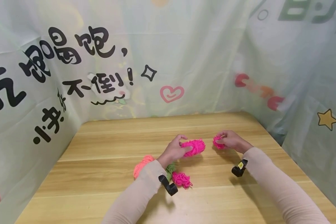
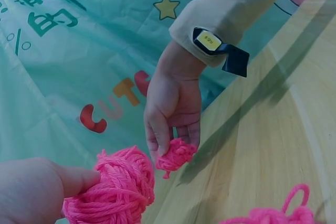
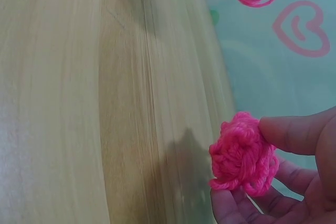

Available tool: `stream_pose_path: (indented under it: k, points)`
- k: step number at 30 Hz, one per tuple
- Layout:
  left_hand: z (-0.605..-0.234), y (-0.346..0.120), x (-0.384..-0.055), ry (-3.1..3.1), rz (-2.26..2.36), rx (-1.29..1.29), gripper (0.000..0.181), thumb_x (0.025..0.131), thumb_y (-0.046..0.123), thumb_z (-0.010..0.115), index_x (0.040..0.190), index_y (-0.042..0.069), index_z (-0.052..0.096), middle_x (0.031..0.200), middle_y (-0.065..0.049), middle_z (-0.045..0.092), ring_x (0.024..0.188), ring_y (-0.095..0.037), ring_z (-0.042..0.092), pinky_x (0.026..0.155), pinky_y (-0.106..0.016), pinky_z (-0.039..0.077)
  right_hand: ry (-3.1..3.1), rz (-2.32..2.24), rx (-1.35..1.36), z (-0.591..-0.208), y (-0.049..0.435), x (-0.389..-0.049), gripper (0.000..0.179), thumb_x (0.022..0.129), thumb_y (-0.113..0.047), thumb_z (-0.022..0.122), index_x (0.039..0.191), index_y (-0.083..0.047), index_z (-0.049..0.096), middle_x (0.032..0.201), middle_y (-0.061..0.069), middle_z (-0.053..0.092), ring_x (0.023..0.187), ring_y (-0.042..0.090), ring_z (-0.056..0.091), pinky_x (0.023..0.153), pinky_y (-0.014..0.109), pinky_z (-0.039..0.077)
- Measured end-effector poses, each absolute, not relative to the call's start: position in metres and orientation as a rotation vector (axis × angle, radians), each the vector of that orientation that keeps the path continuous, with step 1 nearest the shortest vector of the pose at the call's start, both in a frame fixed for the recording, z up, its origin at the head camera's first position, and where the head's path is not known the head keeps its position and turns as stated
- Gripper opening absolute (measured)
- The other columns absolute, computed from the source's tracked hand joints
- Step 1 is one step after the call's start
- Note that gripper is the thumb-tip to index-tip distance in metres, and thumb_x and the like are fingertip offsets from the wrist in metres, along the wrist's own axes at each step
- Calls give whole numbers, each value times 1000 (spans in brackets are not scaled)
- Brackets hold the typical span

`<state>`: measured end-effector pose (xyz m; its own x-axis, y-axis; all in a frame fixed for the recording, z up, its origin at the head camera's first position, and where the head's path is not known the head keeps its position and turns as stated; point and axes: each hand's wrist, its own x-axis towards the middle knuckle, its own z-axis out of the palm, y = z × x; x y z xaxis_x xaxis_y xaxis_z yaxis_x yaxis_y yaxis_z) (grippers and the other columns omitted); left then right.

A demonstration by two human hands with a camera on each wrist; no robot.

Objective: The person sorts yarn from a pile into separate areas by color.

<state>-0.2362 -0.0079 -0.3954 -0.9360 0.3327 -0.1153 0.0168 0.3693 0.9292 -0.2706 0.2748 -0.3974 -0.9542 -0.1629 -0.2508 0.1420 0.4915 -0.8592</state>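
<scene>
Seen through my head camera, with the large pink skein [image 1: 196, 147] as the centre of the dial, the left hand [image 1: 175, 151] lies at 9 o'clock and grips the skein's near end, thumb on my side. At 3 o'clock, just beside it but apart, the right hand [image 1: 232, 140] pinches the small pink ball [image 3: 242, 153] between thumb and fingertips; its shadow on the wooden table [image 1: 100, 155] shows it raised. Near 7 o'clock rests a second pink ball [image 1: 182, 179], a loop straying from it; the green yarn [image 1: 171, 168] sits between 7 and 8, and the orange yarn [image 1: 142, 165] at 8, partly behind the left sleeve [image 1: 154, 174]. I judge all of it light, soft and hard to break, with enough texture in the strands to resist slipping. The skein, wound lengthwise, should compress under firm pressure, so I favour a broad hold around its body. The small ball, knobbly and loosely looped, suits a gentle pinch across its thickest part; a grip on one outer loop would probably drag it loose.
</scene>
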Motion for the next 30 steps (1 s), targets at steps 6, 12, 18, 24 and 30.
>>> stream_pose_path:
  k: [6,12,18,24,30]
  points:
    - [-395,-3,-238,2304,1654,285,41,92,23,69,129,17,52,100,-9,54,77,-19,60,72,-38,56,2441,-1459,-17,-399,277,-271,43,95,-6,60,129,13,41,115,25,50,86,16,61,74,30,56]
    - [-396,3,-241,2225,1742,252,35,92,18,68,124,17,54,97,-11,54,77,-20,61,73,-39,57,2458,-1441,1,-400,278,-272,43,95,-5,59,129,13,41,116,26,50,89,19,59,75,30,56]
    - [-398,10,-242,2226,1768,236,29,92,16,68,119,17,56,92,-10,56,75,-18,61,71,-38,56,2466,-1430,26,-402,280,-273,44,94,-4,59,130,14,41,116,25,49,91,21,58,75,29,55]
    - [-401,17,-242,2253,1774,241,26,91,18,69,115,16,57,89,-8,56,71,-17,60,72,-40,56,2493,-1404,27,-401,283,-273,44,94,-4,59,129,15,41,117,27,49,91,21,58,74,29,55]
    - [-402,23,-243,2266,1772,227,24,92,18,68,113,15,58,90,-8,58,73,-17,61,71,-38,57,2507,-1386,21,-402,287,-273,46,94,-4,61,130,15,40,117,30,49,92,24,59,76,30,56]
